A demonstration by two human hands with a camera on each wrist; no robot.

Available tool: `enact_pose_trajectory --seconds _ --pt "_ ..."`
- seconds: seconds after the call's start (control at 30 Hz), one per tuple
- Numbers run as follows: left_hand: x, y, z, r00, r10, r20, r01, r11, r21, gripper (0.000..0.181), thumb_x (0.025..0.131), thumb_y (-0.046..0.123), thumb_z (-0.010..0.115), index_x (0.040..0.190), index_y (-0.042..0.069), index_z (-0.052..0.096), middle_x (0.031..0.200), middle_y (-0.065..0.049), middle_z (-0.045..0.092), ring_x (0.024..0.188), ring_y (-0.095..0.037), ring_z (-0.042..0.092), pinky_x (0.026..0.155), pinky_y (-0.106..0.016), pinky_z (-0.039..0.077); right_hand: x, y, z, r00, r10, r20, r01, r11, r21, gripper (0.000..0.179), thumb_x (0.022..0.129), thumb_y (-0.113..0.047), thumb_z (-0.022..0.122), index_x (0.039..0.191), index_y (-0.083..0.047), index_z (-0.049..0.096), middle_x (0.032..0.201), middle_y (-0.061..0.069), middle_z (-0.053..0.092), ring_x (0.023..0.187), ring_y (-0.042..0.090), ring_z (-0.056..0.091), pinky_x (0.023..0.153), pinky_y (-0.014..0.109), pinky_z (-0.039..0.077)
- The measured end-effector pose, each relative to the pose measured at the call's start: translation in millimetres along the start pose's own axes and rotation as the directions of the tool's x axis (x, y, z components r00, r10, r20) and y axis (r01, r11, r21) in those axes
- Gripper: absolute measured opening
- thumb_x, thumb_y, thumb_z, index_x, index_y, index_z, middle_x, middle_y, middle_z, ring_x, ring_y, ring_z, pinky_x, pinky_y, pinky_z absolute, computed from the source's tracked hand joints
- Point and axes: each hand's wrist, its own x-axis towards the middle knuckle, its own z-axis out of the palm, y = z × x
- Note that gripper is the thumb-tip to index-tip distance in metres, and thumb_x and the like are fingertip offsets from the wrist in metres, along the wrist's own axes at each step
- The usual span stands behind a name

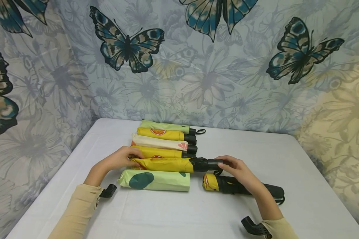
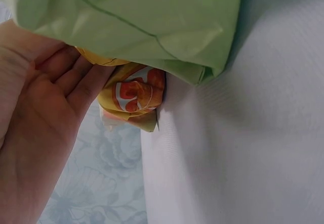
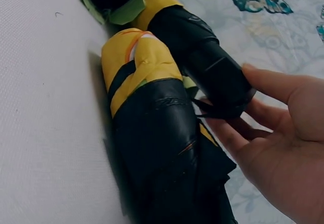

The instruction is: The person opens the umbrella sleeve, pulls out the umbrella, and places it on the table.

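Head view: right hand [image 1: 239,171] holds yellow umbrella [image 1: 167,165] by black handle [image 1: 213,164]

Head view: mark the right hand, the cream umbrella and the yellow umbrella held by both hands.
Right hand [image 1: 240,170]: head view, back of the hand.
Cream umbrella [image 1: 159,142]: head view, middle of its cover.
Yellow umbrella [image 1: 176,165]: head view, its yellow fabric.

I can read no words, brands or numbers from here. On my right-wrist feed, faint marks on the upper umbrella [image 3: 205,57], at one o'clock, and the lower umbrella [image 3: 154,123], towards six, are illegible.
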Motion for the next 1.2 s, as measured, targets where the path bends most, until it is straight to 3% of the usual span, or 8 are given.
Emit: enact_pose_trajectory --seconds 0.27,0.6,0.87,1.0,1.07,1.2 --pt "-1.0 -1.6 -0.5 1.0 -0.003 -0.011 0.003 1.0 0.01 0.023 0.084 0.009 0.075 0.106 0.013 0.073 0.104 -0.003 0.073 0.096 -0.015 0.066 0.08 -0.025 0.056 -4.8 1.0 -8.8 0.998 0.058 -0.035 -0.057 0.997 0.048 0.047 0.1 -0.045 0.051 0.136 -0.015 0.055 0.14 0.013 0.053 0.131 0.033 0.048 0.11 0.059 0.038" --pt "-0.9 -3.1 -0.3 1.0 -0.024 -0.016 0.023 0.999 -0.034 0.021 0.084 0.011 0.075 0.105 0.014 0.073 0.102 -0.003 0.072 0.09 -0.01 0.065 0.075 -0.023 0.056 -11.3 -1.0 -13.4 0.991 0.11 -0.076 -0.102 0.99 0.093 0.054 0.099 -0.048 0.05 0.138 -0.011 0.052 0.137 0.015 0.055 0.11 0.0 0.058 0.113 0.059 0.035" --pt "0.9 -4.7 0.7 1.0 -0.017 -0.018 0.016 1.0 -0.025 0.02 0.084 0.009 0.075 0.103 0.015 0.073 0.1 -0.002 0.072 0.088 -0.007 0.064 0.074 -0.023 0.056 -15.9 -1.8 -20.6 0.984 0.138 -0.117 -0.124 0.985 0.117 0.058 0.099 -0.052 0.048 0.14 -0.011 0.051 0.134 0.01 0.058 0.109 -0.006 0.054 0.114 0.064 0.03" --pt "0.1 -4.5 0.4 1.0 -0.016 -0.02 0.016 1.0 -0.021 0.019 0.084 0.009 0.075 0.103 0.013 0.073 0.101 -0.003 0.072 0.089 -0.01 0.065 0.074 -0.023 0.055 -19.6 -0.6 -26.6 0.98 0.141 -0.14 -0.12 0.982 0.149 0.06 0.099 -0.051 0.048 0.142 -0.008 0.049 0.127 -0.003 0.061 0.107 -0.009 0.054 0.114 0.065 0.027" --pt "-0.2 -4.6 0.4 1.0 -0.015 -0.022 0.015 1.0 -0.019 0.019 0.084 0.009 0.075 0.103 0.013 0.073 0.101 -0.003 0.072 0.09 -0.011 0.065 0.075 -0.023 0.055 -21.7 0.7 -29.3 0.978 0.137 -0.155 -0.112 0.98 0.162 0.061 0.1 -0.051 0.047 0.142 -0.007 0.048 0.121 -0.011 0.063 0.105 -0.007 0.057 0.115 0.058 0.033" --pt "-0.3 -5.6 0.7 1.0 -0.018 -0.024 0.017 1.0 -0.026 0.019 0.084 0.008 0.075 0.103 0.013 0.073 0.101 -0.004 0.072 0.091 -0.012 0.065 0.075 -0.023 0.055 -25.0 5.6 -34.2 0.971 0.126 -0.201 -0.082 0.974 0.213 0.063 0.101 -0.049 0.045 0.143 -0.002 0.044 0.109 -0.021 0.063 0.099 -0.003 0.065 0.099 0.023 0.048"
